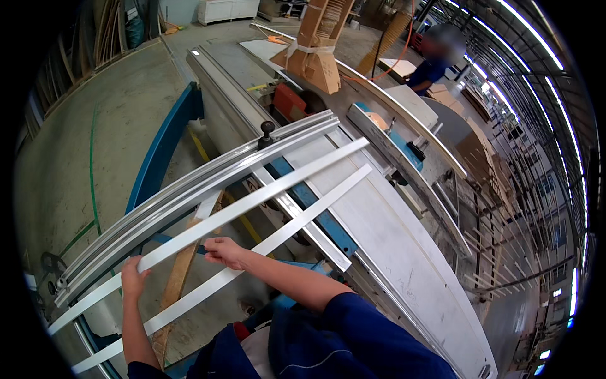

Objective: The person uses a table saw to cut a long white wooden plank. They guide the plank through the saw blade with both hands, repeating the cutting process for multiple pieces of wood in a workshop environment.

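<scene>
Two long, narrow white strips lie side by side at a slant across the metal rails of a machine table. My left hand (133, 276) grips the farther strip (252, 203) towards its lower left end, with the thumb on the near side. Between the two strips is my right hand (223, 251), its fingers closed in a pinch; what they hold, if anything, I cannot make out. A small blue piece shows beside those fingertips, and I cannot tell whether it is held. My right forearm crosses over the nearer strip (309, 213).
A black knob (267, 130) stands up from the aluminium rail. Past the strips are a pale machine table (404, 252), a red guard (288, 103) and a brown hood (315, 66). A blue curved beam (159, 151) lies left. Another person (429, 72) is at the far right.
</scene>
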